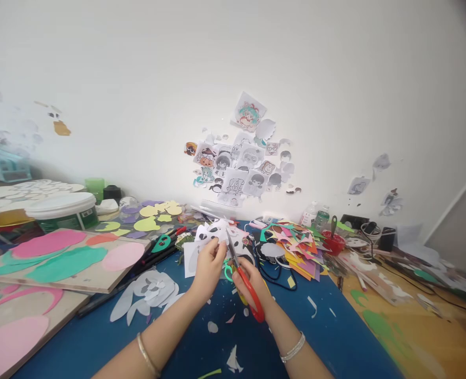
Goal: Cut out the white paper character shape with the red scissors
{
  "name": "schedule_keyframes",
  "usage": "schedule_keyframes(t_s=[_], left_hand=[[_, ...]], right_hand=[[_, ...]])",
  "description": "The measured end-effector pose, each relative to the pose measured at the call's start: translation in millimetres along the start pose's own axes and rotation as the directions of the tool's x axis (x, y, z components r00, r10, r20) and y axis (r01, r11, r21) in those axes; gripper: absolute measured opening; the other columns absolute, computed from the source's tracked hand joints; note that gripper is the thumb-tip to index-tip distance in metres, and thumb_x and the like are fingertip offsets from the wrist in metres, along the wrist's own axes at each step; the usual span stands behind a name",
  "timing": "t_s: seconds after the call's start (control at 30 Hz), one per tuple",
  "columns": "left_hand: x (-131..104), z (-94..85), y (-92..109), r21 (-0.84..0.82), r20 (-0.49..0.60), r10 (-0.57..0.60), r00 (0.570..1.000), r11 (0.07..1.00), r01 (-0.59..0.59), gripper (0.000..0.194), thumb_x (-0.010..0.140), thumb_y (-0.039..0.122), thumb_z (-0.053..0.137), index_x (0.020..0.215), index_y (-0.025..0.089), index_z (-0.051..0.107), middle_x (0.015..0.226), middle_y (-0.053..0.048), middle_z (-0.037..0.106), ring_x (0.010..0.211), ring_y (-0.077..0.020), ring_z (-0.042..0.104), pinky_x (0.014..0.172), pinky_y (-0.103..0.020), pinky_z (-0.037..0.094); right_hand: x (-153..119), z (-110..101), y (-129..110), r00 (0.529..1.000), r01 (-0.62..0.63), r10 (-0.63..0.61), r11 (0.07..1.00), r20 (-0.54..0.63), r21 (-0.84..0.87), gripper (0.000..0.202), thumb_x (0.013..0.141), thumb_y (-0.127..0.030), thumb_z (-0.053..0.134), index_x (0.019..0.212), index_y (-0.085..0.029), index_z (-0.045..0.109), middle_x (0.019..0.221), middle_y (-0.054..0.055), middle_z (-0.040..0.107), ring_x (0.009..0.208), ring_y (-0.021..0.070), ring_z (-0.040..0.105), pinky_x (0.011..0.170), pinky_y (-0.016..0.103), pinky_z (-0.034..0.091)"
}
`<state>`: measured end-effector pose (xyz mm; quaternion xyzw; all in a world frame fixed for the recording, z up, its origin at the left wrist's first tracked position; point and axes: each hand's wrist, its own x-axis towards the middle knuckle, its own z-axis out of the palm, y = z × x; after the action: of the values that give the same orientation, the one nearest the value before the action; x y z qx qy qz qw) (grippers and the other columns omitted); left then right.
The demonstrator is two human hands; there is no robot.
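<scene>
Near the middle of the blue mat (252, 347), my left hand (209, 263) pinches a white paper piece with dark printed marks (213, 230). My right hand (251, 284) grips red-handled scissors (252, 295), whose blades point up and away beside the paper. The blades look slightly apart, and whether they touch the paper I cannot tell. Behind and below the hands lie more white sheets with black shapes. A green ring-shaped handle (228, 270) shows between the hands. Small white scraps (213, 327) are scattered on the mat.
At the left, boards (110, 279) carry pink and green cutouts, with a lidded tub (63, 208) behind. White petal-shaped cutouts (154, 289) lie left of my hands. Coloured paper scraps (300, 245), a red cup (333, 242) and jars stand or lie right. Drawings hang on the wall.
</scene>
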<state>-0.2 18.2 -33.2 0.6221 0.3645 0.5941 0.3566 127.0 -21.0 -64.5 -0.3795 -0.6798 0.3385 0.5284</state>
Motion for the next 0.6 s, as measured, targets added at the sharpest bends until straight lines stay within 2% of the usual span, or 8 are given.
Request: schedule_keyframes(t_s=[0.27,0.47,0.6], left_hand=[[8,-3.4,-1,-0.07,0.097,-0.016,0.995,0.997,0.023,0.034,0.081,0.043,0.043,0.06,0.022,0.027,0.052,0.008,0.025,0.047,-0.0088,0.027,0.045,-0.021,0.023],[11,-9.8,7,0.007,0.172,-0.029,0.985,1.0,0.028,0.034,0.076,0.043,0.045,0.057,0.022,0.027,0.049,0.008,0.028,0.046,-0.0083,0.028,0.045,-0.021,0.023],[13,-13.9,11,0.003,0.225,-0.011,0.974,1.0,0.011,0.034,0.077,0.042,0.045,0.057,0.022,0.027,0.048,0.008,0.029,0.045,-0.0079,0.027,0.044,-0.021,0.022]], right_hand=[[-3,-2,-2,0.998,-0.06,0.06,0.998,-0.01,0.021,0.052,0.078,-0.063,0.053,0.1,-0.017,0.055,0.052,-0.007,0.034,0.042,0.0073,0.031,0.039,0.02,0.025],[-2,-7,3,0.998,-0.055,0.055,0.998,-0.004,0.007,0.057,0.077,-0.064,0.054,0.107,-0.015,0.057,0.06,-0.004,0.038,0.046,0.0077,0.032,0.042,0.021,0.027],[0,-11,5,0.999,-0.039,0.039,0.999,0.021,-0.003,0.055,0.078,-0.063,0.053,0.104,-0.014,0.057,0.06,-0.004,0.038,0.048,0.0083,0.032,0.044,0.021,0.027]])
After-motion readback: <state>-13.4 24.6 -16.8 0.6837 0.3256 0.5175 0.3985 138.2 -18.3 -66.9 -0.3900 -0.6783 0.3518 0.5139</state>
